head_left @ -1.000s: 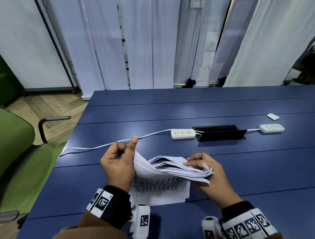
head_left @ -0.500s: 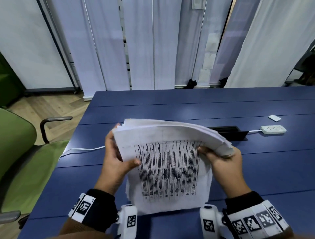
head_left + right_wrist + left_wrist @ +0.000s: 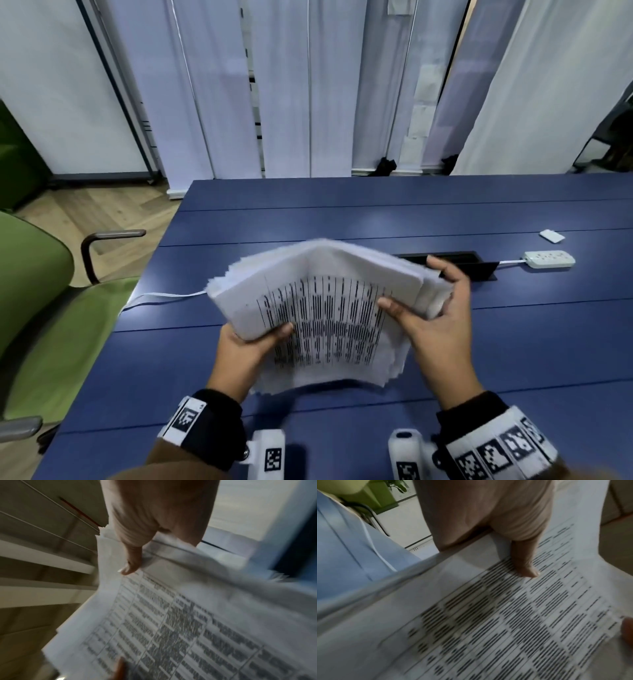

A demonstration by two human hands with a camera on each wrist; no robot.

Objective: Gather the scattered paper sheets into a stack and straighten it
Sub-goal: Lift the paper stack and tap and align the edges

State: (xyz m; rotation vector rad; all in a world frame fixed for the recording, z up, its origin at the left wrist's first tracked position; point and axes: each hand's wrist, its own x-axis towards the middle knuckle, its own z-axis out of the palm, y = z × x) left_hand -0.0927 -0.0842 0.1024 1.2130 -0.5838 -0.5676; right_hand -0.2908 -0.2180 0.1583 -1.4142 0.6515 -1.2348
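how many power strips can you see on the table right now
1. The white power strip lies on the blue table at the far right, beyond the right hand. The raised paper stack may hide another behind it.

Both forearms wear brown sleeves [image 3: 164, 460] ending in black knit cuffs [image 3: 219, 425]. Just behind each cuff a white band [image 3: 496, 448] printed with square black-and-white coded markers wraps the wrist. Beside each cuff, on the inner side, a rounded white camera housing [image 3: 270, 452] juts out, bearing a smaller coded marker on its face.
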